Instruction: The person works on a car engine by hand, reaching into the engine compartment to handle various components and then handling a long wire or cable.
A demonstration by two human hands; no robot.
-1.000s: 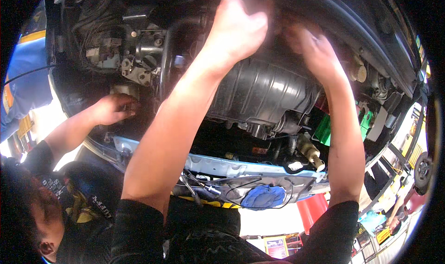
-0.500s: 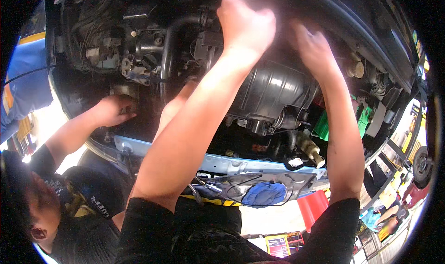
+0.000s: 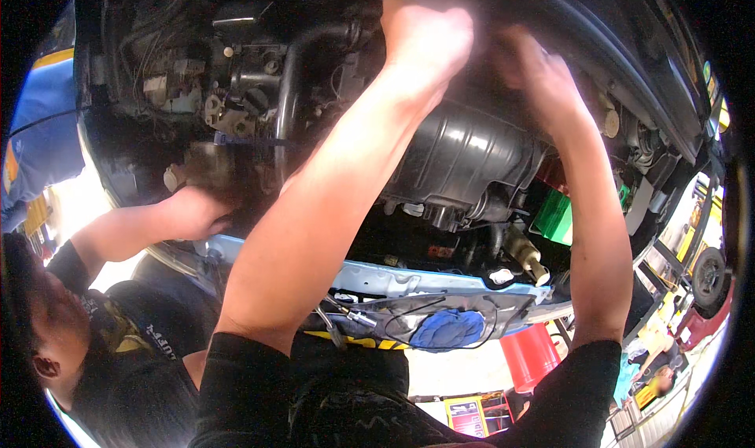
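Observation:
My left hand (image 3: 429,35) reaches up into the dark underside of the panel at the top of the engine bay. Its fingers are closed, and what they hold is hidden. Just to its right, my right hand (image 3: 543,75) is raised to the same shadowed area, its fingertips smeared and too dim to read. Below both hands lies a large black ribbed housing (image 3: 464,149). A curved black pipe (image 3: 287,94) runs left of my left arm, and a green part (image 3: 554,212) shows beside my right forearm.
A co-worker (image 3: 110,346) leans in at lower left, a hand (image 3: 197,212) low in the bay. Along the front edge are a light-blue crossmember (image 3: 393,283), tools (image 3: 354,318) and a blue cloth (image 3: 448,330). A red object (image 3: 527,358) stands below. A distant person (image 3: 661,381) is at right.
My left hand has moved up and right, nearer the shadowed panel. My right arm has shifted slightly rightward. The co-worker's hand at left has moved lower.

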